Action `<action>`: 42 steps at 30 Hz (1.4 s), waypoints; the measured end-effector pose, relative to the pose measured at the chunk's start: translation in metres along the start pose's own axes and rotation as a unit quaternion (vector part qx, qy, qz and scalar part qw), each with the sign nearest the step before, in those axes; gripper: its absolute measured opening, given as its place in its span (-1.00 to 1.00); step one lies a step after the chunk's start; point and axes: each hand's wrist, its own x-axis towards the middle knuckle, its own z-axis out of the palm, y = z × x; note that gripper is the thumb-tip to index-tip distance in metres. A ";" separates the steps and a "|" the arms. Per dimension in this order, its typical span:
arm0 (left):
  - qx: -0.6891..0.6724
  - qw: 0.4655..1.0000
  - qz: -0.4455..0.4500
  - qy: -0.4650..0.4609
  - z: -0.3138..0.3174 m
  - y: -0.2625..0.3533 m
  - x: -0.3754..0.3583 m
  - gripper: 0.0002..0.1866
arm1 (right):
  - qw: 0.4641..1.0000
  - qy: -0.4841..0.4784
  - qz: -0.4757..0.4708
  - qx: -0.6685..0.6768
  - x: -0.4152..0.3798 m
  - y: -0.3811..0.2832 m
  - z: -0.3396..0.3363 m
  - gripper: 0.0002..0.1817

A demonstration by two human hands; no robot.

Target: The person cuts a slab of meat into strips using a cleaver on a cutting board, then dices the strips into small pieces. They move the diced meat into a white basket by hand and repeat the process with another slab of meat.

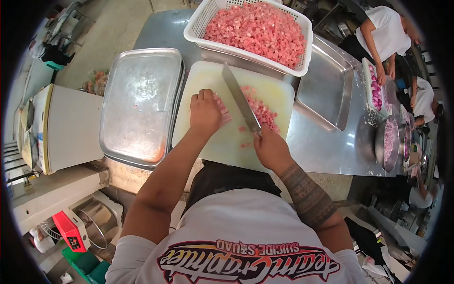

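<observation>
Printed lettering on a white T-shirt (236, 246) fills the near edge of the view, above which two bare forearms reach out to a pale cutting board (208, 142) on a steel counter (326, 146). At left on the board, the left hand (205, 112) is curled, knuckles forward, fingers pressed down on a strip of pink meat (223, 111); just right of it, the right hand (269, 147) is closed around the handle of a long knife (241, 98), whose blade angles away toward the far side, flat beside the left knuckles. Cut pink cubes (262, 111) lie loose right of the blade. Done well, this cut would keep the fingertips tucked behind the knuckles, the blade riding against them and the strip pinned flat. Room is tight: an empty steel tray (142, 104) butts the board's left edge, a white basket (302, 57) heaped with diced meat touches its far edge, and a second steel tray (326, 90) sits just right. The board's near edge lies close to the counter's lip, so open space for the cut pieces is chiefly the board's bare near part. Further right, a person in white (385, 33) works at the far end near a metal bowl (388, 142), well apart from the knife.
</observation>
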 end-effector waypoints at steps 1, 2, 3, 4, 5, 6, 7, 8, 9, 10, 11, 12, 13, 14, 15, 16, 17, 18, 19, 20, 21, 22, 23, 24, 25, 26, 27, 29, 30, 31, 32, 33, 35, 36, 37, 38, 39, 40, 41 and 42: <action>0.000 1.000 -0.030 -0.009 -0.010 0.004 -0.001 -0.69 | 1.000 -0.010 0.013 -0.011 -0.010 -0.003 -0.009 -0.71; -0.001 0.998 -0.060 -0.019 -0.017 0.008 -0.002 -0.69 | 0.999 -0.021 0.020 -0.022 -0.020 -0.006 -0.015 -0.72; 0.017 0.998 -0.050 -0.021 -0.014 0.007 -0.005 -0.69 | 0.999 -0.032 0.027 -0.033 -0.030 -0.009 -0.021 -0.72; 0.035 0.998 -0.041 -0.022 -0.010 0.007 -0.007 -0.68 | 0.998 -0.044 0.029 -0.044 -0.039 -0.013 -0.026 -0.72; 0.052 0.998 -0.032 -0.023 -0.005 0.006 -0.008 -0.67 | 0.996 -0.056 0.031 -0.055 -0.047 -0.017 -0.031 -0.71; 0.057 0.997 -0.030 -0.035 -0.008 0.009 -0.008 -0.66 | 0.995 -0.073 0.026 -0.055 -0.055 -0.025 -0.039 -0.70; 0.060 0.997 -0.030 -0.047 -0.014 0.013 -0.007 -0.66 | 0.994 -0.091 0.023 -0.055 -0.062 -0.035 -0.049 -0.69; 0.063 0.996 -0.031 -0.060 -0.019 0.016 -0.006 -0.65 | 0.992 -0.110 0.019 -0.054 -0.065 -0.040 -0.053 -0.68; 0.060 0.996 -0.029 -0.065 -0.020 0.017 -0.005 -0.64 | 0.992 -0.113 0.010 -0.048 -0.063 -0.041 -0.053 -0.66; 0.057 0.996 -0.028 -0.069 -0.021 0.017 -0.005 -0.64 | 0.993 -0.115 0.000 -0.041 -0.059 -0.041 -0.051 -0.64; 0.055 0.995 -0.027 -0.074 -0.021 0.016 -0.004 -0.63 | 0.993 -0.117 -0.009 -0.033 -0.053 -0.043 -0.049 -0.62; 0.050 0.997 -0.023 -0.057 -0.018 0.013 -0.004 -0.57 | 0.994 -0.104 -0.017 -0.033 -0.038 -0.041 -0.035 -0.61; 0.046 0.998 -0.017 -0.041 -0.012 0.009 -0.005 -0.50 | 0.995 -0.091 -0.024 -0.031 -0.014 -0.037 -0.012 -0.59; 0.042 0.999 -0.011 -0.025 -0.009 0.008 -0.005 -0.41 | 0.996 -0.077 -0.031 -0.030 0.008 -0.036 0.007 -0.58; 0.046 0.998 -0.015 -0.028 -0.012 0.009 -0.006 -0.41 | 0.997 -0.062 -0.042 -0.033 0.030 -0.040 0.020 -0.58; 0.049 0.998 -0.019 -0.032 -0.016 0.012 -0.007 -0.42 | 0.997 -0.046 -0.054 -0.037 0.044 -0.043 0.025 -0.58; 0.052 0.998 -0.022 -0.033 -0.019 0.014 -0.007 -0.42 | 0.998 -0.039 -0.049 -0.026 0.050 -0.043 0.024 -0.61; 0.057 0.997 -0.030 -0.036 -0.016 0.013 -0.006 -0.50 | 0.998 -0.032 -0.043 -0.014 0.054 -0.043 0.022 -0.64; 0.060 0.997 -0.037 -0.040 -0.011 0.010 -0.005 -0.58 | 0.999 -0.025 -0.035 -0.002 0.054 -0.043 0.021 -0.67; 0.063 0.996 -0.044 -0.045 -0.006 0.009 -0.006 -0.64 | 0.999 -0.022 -0.028 0.006 0.047 -0.040 0.018 -0.67; 0.062 0.996 -0.045 -0.045 -0.006 0.008 -0.005 -0.65 | 0.999 -0.020 -0.024 0.014 0.035 -0.034 0.012 -0.67; 0.061 0.996 -0.046 -0.047 -0.006 0.008 -0.006 -0.66 | 0.999 -0.019 -0.019 0.022 0.021 -0.031 0.004 -0.67; 0.059 0.996 -0.047 -0.049 -0.007 0.009 -0.007 -0.67 | 0.999 -0.042 0.001 0.002 0.005 -0.031 -0.007 -0.67; 0.056 0.997 -0.042 -0.040 -0.008 0.010 -0.007 -0.68 | 0.998 -0.063 0.018 -0.019 -0.011 -0.039 -0.025 -0.66; 0.054 0.997 -0.037 -0.031 -0.008 0.012 -0.009 -0.69 | 0.995 -0.084 0.036 -0.038 -0.025 -0.047 -0.038 -0.64; 0.051 0.998 -0.033 -0.022 -0.008 0.011 -0.010 -0.69 | 0.992 -0.116 0.042 -0.034 -0.036 -0.055 -0.047 -0.65; 0.044 0.998 -0.032 -0.014 -0.007 0.009 -0.009 -0.67 | 0.987 -0.148 0.047 -0.029 -0.045 -0.062 -0.055 -0.66; 0.029 0.999 -0.029 0.000 -0.002 0.007 -0.008 -0.60 | 0.988 -0.151 0.030 -0.017 -0.044 -0.061 -0.050 -0.67; 0.028 0.999 -0.026 -0.003 -0.004 0.008 -0.008 -0.60 | 0.993 -0.120 0.008 -0.010 -0.033 -0.055 -0.030 -0.68; 0.027 0.999 -0.024 -0.005 -0.009 0.010 -0.007 -0.59 | 0.996 -0.090 -0.015 -0.003 -0.019 -0.049 -0.009 -0.69; 0.026 0.999 -0.023 -0.007 -0.012 0.012 -0.008 -0.58 | 0.997 -0.080 -0.017 0.003 0.002 -0.043 0.015 -0.69; 0.025 0.999 -0.026 -0.012 -0.013 0.012 -0.010 -0.57 | 0.997 -0.070 -0.019 0.010 0.022 -0.042 0.030 -0.69; 0.025 0.999 -0.033 -0.015 -0.013 0.011 -0.006 -0.55 | 0.998 -0.053 -0.031 -0.019 0.045 -0.056 0.027 -0.68; 0.032 0.999 -0.034 -0.021 -0.014 0.011 -0.009 -0.56 | 0.998 -0.047 -0.034 -0.033 0.044 -0.058 0.027 -0.68; 0.038 0.998 -0.033 -0.025 -0.015 0.010 -0.007 -0.56 | 0.998 -0.044 -0.027 -0.019 0.039 -0.055 0.026 -0.68; 0.042 0.998 -0.032 -0.029 -0.016 0.011 -0.005 -0.56 | 0.999 -0.041 -0.021 -0.007 0.033 -0.047 0.022 -0.68; 0.046 0.998 0.002 -0.031 -0.016 0.006 -0.005 -0.56 | 0.999 -0.037 -0.017 0.003 0.030 -0.039 0.015 -0.69; 0.052 0.998 0.034 -0.033 -0.016 -0.002 -0.005 -0.56 | 1.000 -0.026 -0.007 0.006 0.023 -0.029 0.010 -0.69; 0.058 0.995 0.066 -0.038 -0.015 -0.009 -0.007 -0.56 | 1.000 -0.016 0.005 0.010 0.009 -0.016 0.007 -0.69; 0.070 0.996 0.031 -0.056 -0.014 -0.012 -0.008 -0.56 | 1.000 -0.005 0.017 0.015 -0.002 -0.009 0.006 -0.69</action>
